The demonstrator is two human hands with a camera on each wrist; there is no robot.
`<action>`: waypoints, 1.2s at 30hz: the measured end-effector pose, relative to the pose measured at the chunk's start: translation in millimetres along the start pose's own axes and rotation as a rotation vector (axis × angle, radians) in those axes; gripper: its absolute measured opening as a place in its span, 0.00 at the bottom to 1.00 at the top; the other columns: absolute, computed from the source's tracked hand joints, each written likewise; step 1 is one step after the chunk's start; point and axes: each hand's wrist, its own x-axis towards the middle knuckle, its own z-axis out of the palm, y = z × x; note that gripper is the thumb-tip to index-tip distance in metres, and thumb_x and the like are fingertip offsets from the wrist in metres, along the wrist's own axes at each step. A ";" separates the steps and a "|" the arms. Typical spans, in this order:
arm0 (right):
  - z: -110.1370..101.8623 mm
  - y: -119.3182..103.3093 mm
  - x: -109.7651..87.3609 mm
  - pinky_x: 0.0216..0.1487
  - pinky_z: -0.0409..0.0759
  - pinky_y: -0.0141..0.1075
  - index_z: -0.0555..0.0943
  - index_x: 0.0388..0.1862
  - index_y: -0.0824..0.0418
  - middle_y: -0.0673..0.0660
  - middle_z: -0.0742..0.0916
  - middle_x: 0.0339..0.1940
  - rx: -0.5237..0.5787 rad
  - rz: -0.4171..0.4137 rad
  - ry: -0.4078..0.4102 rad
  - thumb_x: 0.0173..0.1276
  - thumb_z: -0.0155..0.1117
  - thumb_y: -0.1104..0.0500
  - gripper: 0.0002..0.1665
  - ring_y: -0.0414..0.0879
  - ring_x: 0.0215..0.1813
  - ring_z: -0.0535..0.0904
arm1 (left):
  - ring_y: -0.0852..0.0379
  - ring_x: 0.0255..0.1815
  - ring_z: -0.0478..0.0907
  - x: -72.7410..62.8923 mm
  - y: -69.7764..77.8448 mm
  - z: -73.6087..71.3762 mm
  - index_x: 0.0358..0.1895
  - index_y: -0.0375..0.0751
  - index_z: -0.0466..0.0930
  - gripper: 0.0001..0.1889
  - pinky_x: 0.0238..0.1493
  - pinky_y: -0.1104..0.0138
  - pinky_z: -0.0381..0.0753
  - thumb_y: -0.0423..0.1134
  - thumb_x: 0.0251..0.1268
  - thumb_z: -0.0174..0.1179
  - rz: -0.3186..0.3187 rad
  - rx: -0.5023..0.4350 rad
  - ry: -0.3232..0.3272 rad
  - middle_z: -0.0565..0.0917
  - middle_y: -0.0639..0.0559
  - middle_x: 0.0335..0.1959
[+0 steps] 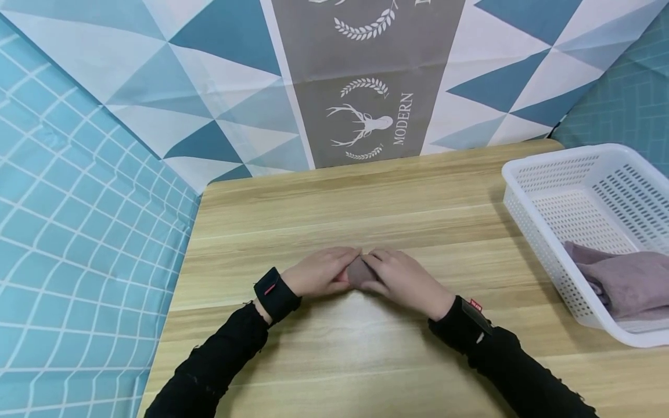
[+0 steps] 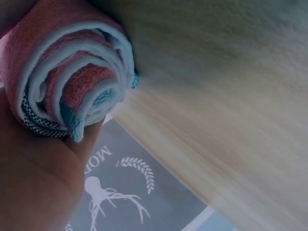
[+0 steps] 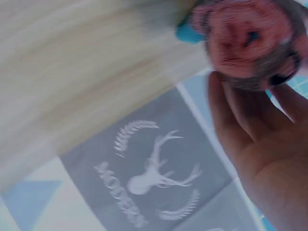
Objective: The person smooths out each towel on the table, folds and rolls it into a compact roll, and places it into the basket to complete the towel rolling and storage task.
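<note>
A small rolled towel (image 1: 359,273) is held between both hands over the middle of the wooden table; its outside looks mauve and pink. My left hand (image 1: 321,270) grips one end. In the left wrist view that end of the towel (image 2: 72,77) spirals in pink and white layers, with teal and black-checked trim. The other end is gripped by my right hand (image 1: 405,278), its fingers curled over the mauve part. Seen from the right wrist, this end of the towel (image 3: 250,41) has pink and grey-brown layers and a teal tip. Fingers and palms hide the roll's sides.
A white perforated plastic basket (image 1: 543,255) stands at the table's right side, with a folded mauve towel (image 1: 635,284) inside. Patterned cloth (image 1: 360,130) with a deer print borders the table's (image 1: 366,203) far edge. Blue gridded cloth (image 1: 78,261) borders the left.
</note>
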 end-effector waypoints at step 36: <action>19.1 8.2 14.9 0.52 0.81 0.49 0.74 0.57 0.71 0.66 0.84 0.48 -0.040 0.126 -0.091 0.46 0.83 0.61 0.41 0.58 0.50 0.80 | 0.52 0.47 0.80 28.3 6.1 0.6 0.52 0.40 0.75 0.30 0.49 0.60 0.80 0.46 0.45 0.74 -0.191 0.064 -0.079 0.82 0.49 0.45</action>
